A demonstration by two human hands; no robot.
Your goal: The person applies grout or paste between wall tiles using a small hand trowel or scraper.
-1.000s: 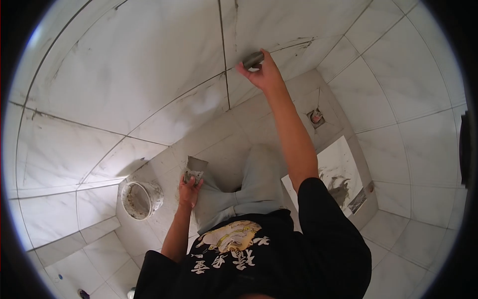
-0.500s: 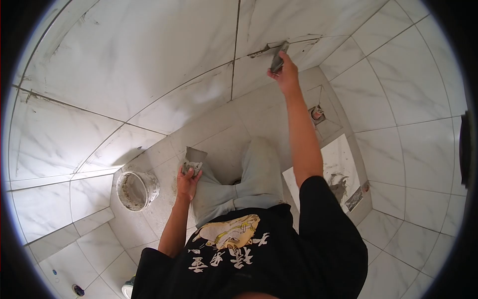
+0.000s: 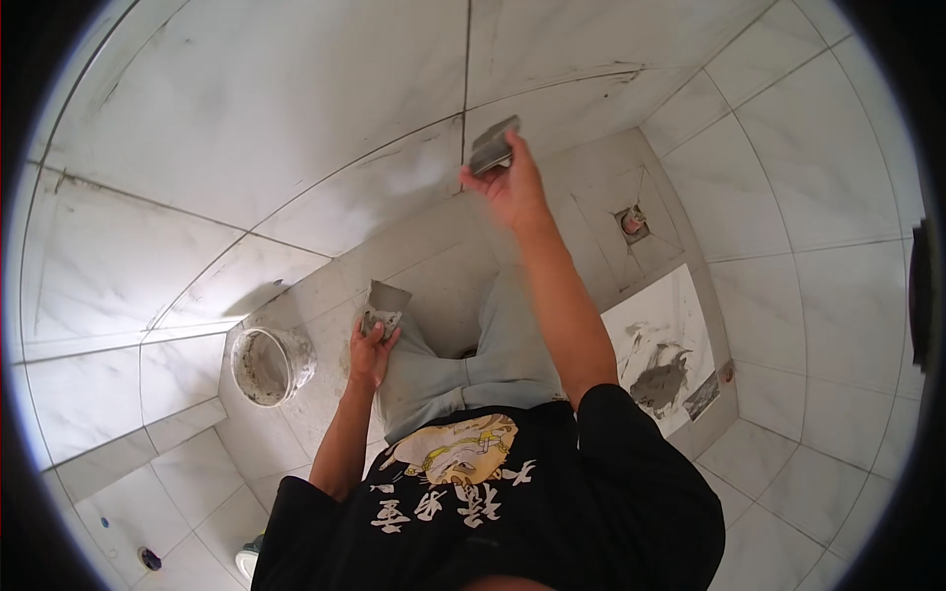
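In front of the tiled wall (image 3: pixel 296 98), my right hand (image 3: pixel 516 192) is closed around a grey flat-bladed scraper (image 3: pixel 496 145), just right of a vertical tile joint. My left hand (image 3: pixel 371 355) grips a second putty knife (image 3: pixel 388 298) by my left knee; its broad blade carries pale grey paste. A long curved joint between the wall tiles runs above and past my right hand, with thin grey smears near its right end.
To the left on the floor stands a paste-coated white bucket (image 3: pixel 264 366). A white board (image 3: pixel 662 345) with a grey paste patch lies at the right. Beyond it, a pipe stub (image 3: pixel 633 222) sits in a square floor opening. A dark round thing (image 3: pixel 149 558) is at lower left.
My right hand has swung left and slightly down with its scraper, away from the right part of the joint. The thick dark paste there has gone. My left hand has stayed nearly still.
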